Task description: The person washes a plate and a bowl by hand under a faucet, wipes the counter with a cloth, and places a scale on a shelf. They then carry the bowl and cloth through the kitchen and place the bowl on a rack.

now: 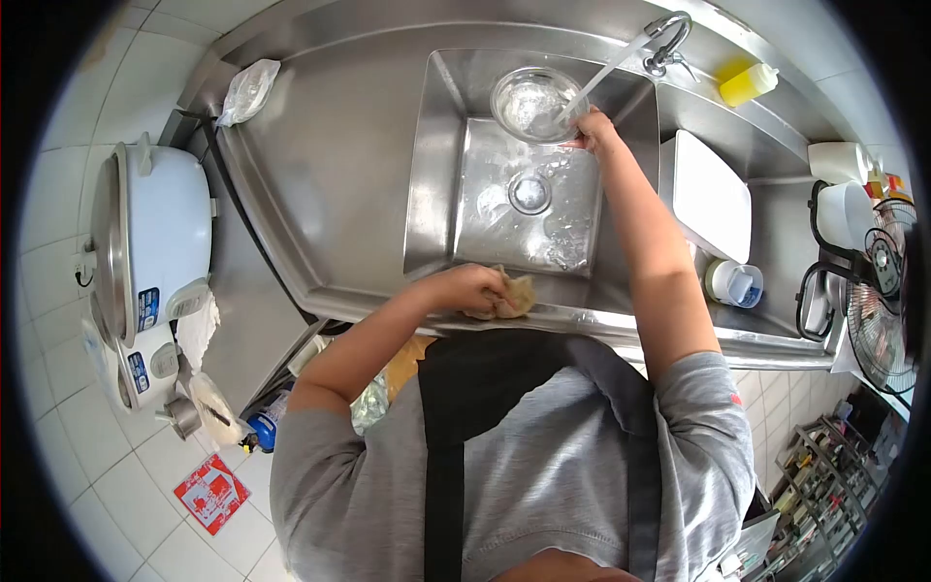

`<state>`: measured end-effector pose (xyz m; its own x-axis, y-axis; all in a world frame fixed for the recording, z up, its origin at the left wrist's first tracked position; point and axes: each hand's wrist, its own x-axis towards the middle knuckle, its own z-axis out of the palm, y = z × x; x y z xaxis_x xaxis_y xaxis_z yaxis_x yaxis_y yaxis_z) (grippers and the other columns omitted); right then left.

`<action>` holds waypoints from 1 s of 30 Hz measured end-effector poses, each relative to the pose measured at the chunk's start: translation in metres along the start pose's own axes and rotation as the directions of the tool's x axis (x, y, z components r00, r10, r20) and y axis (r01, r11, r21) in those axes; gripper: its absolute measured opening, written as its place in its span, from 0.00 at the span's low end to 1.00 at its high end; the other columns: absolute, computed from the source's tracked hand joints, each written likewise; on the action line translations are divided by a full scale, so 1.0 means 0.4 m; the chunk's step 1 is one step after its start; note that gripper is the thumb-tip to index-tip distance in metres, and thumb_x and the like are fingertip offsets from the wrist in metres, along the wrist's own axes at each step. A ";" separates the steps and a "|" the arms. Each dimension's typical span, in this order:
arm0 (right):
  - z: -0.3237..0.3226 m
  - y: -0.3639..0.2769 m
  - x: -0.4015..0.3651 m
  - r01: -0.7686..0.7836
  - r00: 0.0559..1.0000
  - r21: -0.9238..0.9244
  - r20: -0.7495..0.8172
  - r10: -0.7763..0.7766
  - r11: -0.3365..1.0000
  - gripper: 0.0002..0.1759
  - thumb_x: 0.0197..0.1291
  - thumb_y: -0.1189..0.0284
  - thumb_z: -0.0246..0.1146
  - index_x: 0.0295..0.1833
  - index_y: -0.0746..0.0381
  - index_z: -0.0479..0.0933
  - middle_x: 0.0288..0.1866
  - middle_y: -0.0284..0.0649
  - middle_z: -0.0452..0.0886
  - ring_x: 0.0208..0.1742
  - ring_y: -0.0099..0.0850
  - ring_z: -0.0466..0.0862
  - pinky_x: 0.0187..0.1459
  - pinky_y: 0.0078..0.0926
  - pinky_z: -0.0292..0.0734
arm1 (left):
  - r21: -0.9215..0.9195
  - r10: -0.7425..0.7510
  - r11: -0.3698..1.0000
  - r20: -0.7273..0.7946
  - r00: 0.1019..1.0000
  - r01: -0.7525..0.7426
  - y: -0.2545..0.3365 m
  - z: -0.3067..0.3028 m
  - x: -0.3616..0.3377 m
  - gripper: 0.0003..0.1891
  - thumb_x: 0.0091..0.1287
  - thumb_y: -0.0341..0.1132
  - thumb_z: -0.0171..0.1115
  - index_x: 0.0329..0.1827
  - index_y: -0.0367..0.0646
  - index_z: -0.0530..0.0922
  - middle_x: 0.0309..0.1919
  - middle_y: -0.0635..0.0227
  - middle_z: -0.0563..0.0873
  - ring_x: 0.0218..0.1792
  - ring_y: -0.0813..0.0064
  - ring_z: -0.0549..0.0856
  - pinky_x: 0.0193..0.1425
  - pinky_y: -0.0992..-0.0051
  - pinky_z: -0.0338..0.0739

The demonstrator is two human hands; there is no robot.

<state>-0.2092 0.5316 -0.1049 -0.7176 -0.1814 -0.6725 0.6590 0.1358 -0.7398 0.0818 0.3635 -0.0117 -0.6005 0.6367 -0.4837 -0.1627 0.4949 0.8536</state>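
1. Your right hand (593, 129) grips the near right side of a round, shiny bowl (512, 118), fingers closed at its rim; exactly how the thumb sits is too small to tell.
2. The bowl is over the far part of the sink basin (435, 175), and a stream of water (609, 71) runs from the curved faucet (671, 39) into it.
3. Your left hand (469, 288) is at the basin's near edge, fingers curled around a crumpled, beige cloth (517, 297).
4. Below the bowl, nearer to you, lies the round drain (529, 194), with wet, whitish patches on the floor around it.
5. To the right of the basin you have a white, flat-faced piece (713, 199), a white tub (734, 283) nearer you, and a yellow bottle (749, 85) beyond.
6. A crumpled plastic bag (249, 92) lies at the counter's far left corner.
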 end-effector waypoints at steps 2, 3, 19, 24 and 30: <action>0.001 -0.024 -0.026 0.023 1.000 0.034 0.001 -0.023 0.999 0.24 0.50 0.84 0.51 0.55 0.59 0.59 0.43 0.47 0.71 0.35 0.42 0.78 0.24 0.44 0.82 | 0.011 0.077 0.997 0.061 0.995 -0.078 0.028 -0.012 0.043 0.18 0.48 0.25 0.57 0.44 0.49 0.79 0.38 0.64 0.78 0.41 0.70 0.77 0.49 0.75 0.69; 0.004 -0.036 -0.039 0.043 0.999 0.071 0.007 -0.044 0.997 0.24 0.50 0.84 0.51 0.54 0.59 0.59 0.43 0.48 0.71 0.36 0.43 0.78 0.24 0.45 0.82 | 0.012 0.082 0.996 0.062 0.995 -0.083 0.034 -0.030 0.047 0.18 0.48 0.25 0.57 0.44 0.49 0.79 0.38 0.64 0.78 0.41 0.70 0.77 0.49 0.75 0.69; -0.022 -0.146 -0.087 0.593 0.588 -0.804 0.385 -0.712 0.054 0.36 0.45 0.84 0.51 0.59 0.39 0.63 0.51 0.48 0.69 0.47 0.44 0.74 0.48 0.36 0.70 | 0.072 -0.521 0.591 -0.726 0.448 0.804 -0.011 -0.275 -0.279 0.23 0.49 0.37 0.60 0.51 0.43 0.74 0.48 0.58 0.76 0.48 0.68 0.73 0.52 0.71 0.66; -0.049 -0.156 -0.123 0.573 0.535 -0.819 0.390 -0.749 -0.018 0.33 0.46 0.83 0.50 0.58 0.41 0.64 0.45 0.47 0.72 0.43 0.42 0.76 0.44 0.37 0.71 | 0.390 0.239 0.891 -0.837 0.493 0.230 0.051 -0.333 0.143 0.24 0.59 0.35 0.54 0.59 0.37 0.63 0.58 0.50 0.66 0.64 0.56 0.57 0.65 0.63 0.54; -0.119 -0.169 -0.158 0.505 0.622 -0.860 0.312 -0.718 0.064 0.19 0.44 0.81 0.52 0.45 0.60 0.74 0.35 0.51 0.76 0.39 0.48 0.76 0.42 0.41 0.70 | 0.631 0.415 0.741 -0.699 0.582 0.229 0.236 -0.419 0.551 0.26 0.56 0.34 0.55 0.60 0.44 0.62 0.53 0.57 0.72 0.57 0.61 0.68 0.61 0.64 0.59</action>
<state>-0.2192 0.5803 -0.0134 -0.8492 -0.5144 0.1192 -0.5144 0.7551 -0.4064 -0.1971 0.4516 -0.0054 -0.9645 0.1627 0.2079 0.2356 0.8858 0.3998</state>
